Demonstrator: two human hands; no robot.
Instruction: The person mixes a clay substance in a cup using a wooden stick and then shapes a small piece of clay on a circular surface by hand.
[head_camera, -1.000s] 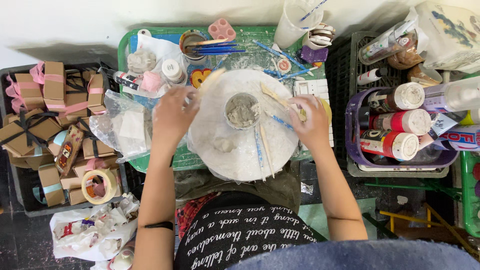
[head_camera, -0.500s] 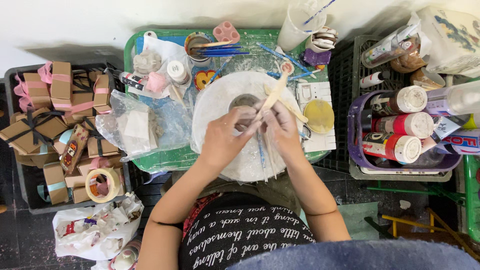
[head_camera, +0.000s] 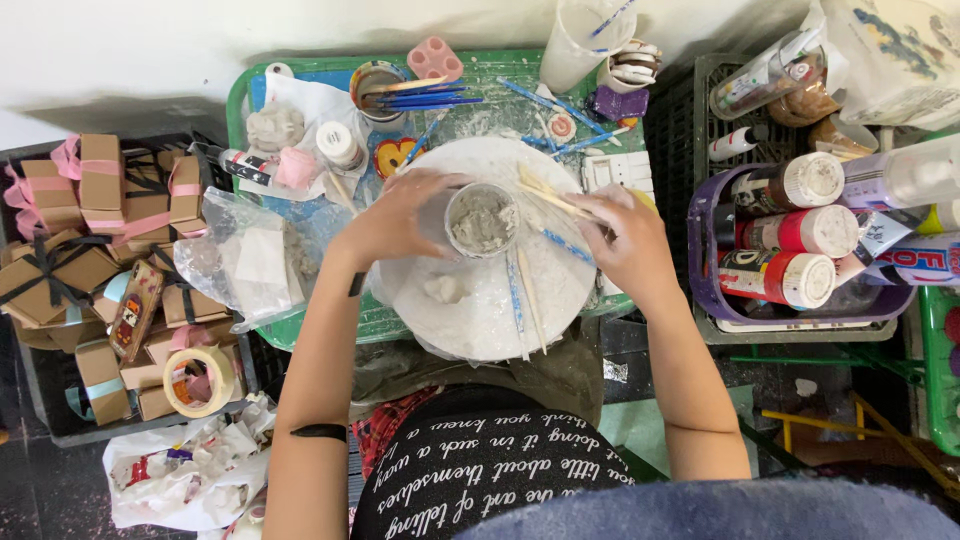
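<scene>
The small cup (head_camera: 481, 219) looks like clear plastic, filled with a grey, grainy, matt paste. The round board (head_camera: 480, 300) under it is white and chalky, smeared with dried rough residue. The sticks (head_camera: 556, 200) appear to be pale bare wood, though the view is soft there. The tray (head_camera: 300, 325) is glossy green plastic, dusted white. The boxes (head_camera: 100, 170) are matt brown cardboard with satin ribbon. The bottles (head_camera: 800, 230) have smooth glossy plastic walls.

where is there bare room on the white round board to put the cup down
Bare patch on the white round board at its near edge, beside the pale lump and the sticks. Crowded: green tray, purple basket.
</scene>
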